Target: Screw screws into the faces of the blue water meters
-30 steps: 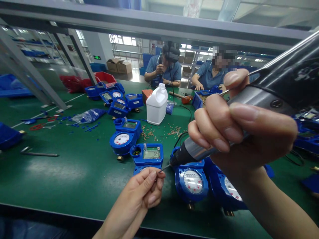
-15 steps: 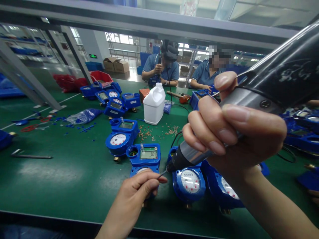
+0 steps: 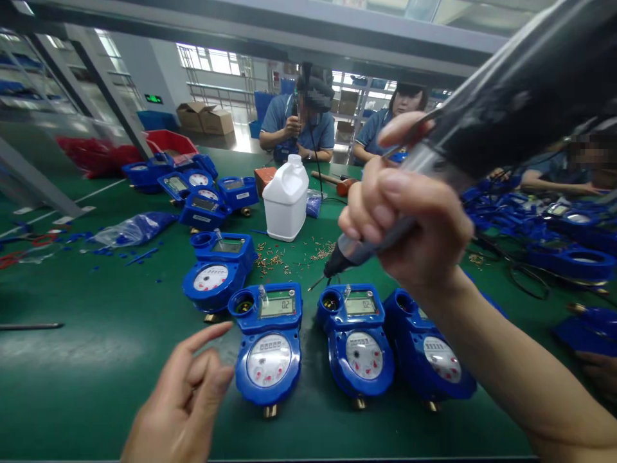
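Note:
My right hand (image 3: pixel 409 218) is wrapped around a black and silver electric screwdriver (image 3: pixel 506 109). Its thin bit slants down to the left, with a small brass-coloured piece, probably a screw, at the tip above the gap between two blue water meters. Thumb and index finger apart, my left hand (image 3: pixel 187 386) is empty beside the nearest water meter (image 3: pixel 268 360), whose display reads 0.2. A second water meter (image 3: pixel 359 354) stands to its right, and a third water meter (image 3: pixel 441 360) is partly covered by my right forearm.
Loose brass screws (image 3: pixel 272 259) lie behind the meters, near a white jug (image 3: pixel 286 199). More blue meters (image 3: pixel 205 209) are clustered at the back left, beside a bag of blue parts (image 3: pixel 137 228). Two co-workers (image 3: pixel 301 122) sit across the table; another person is at the right.
My left hand has let go of the screwdriver's bit tip and drawn back to the left. The screwdriver has moved slightly left and its tip upward. The view has shifted right.

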`<state>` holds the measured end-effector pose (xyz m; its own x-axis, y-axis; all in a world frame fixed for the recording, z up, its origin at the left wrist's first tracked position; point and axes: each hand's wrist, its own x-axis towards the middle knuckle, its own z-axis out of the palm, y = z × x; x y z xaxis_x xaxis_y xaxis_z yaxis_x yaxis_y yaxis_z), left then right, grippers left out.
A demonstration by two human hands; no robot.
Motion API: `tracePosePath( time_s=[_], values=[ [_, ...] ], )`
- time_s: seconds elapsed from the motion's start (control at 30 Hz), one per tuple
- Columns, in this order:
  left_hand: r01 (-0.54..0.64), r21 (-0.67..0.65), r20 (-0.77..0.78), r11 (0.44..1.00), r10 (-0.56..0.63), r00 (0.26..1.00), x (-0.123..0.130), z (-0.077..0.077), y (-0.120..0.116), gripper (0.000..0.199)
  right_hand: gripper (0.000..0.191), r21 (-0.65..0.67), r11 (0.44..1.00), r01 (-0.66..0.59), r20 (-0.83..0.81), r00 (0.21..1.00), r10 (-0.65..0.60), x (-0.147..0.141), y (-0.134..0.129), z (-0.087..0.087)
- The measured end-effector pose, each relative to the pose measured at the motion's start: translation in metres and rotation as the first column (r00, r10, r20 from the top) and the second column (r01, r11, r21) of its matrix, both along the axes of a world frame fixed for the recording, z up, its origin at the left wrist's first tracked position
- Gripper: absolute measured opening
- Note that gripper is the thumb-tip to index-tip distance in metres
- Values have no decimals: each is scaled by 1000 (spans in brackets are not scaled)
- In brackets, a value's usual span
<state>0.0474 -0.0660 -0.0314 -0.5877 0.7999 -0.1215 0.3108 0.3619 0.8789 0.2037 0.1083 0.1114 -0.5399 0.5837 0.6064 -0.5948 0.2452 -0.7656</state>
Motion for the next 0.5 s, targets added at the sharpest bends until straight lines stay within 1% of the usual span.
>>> tracePosePath(
  time_s=[0.03,0.1,0.17,0.23,0.3,0.43,0.5],
  values=[
    [-25,-54,-58,998,21,998,-4,-5,0,72,20,23,1000,5,13,1000,-6,-5,9,-8],
    [16,-160,-98,987,-32,995,-7,-18,3,78,20,34,999,-8,62,998,6,-15,25,-26],
    [65,-208,-31,976,-73,997,-6,-30,10,75,22,2,999,-36,96,995,35,-24,35,-43],
    [50,-222,54,974,-39,998,-3,-36,16,66,24,-42,996,-77,105,991,81,-32,41,-56],
    [32,-237,101,971,-8,995,-1,-38,19,61,27,-85,992,-98,107,989,107,-37,44,-64],
    [77,-271,131,960,-42,990,-4,-38,19,59,31,-137,988,-71,131,987,89,-42,44,-70],
    [75,-280,126,957,-41,991,-5,-40,19,56,33,-155,986,-58,154,985,82,-44,43,-73]
  ],
)
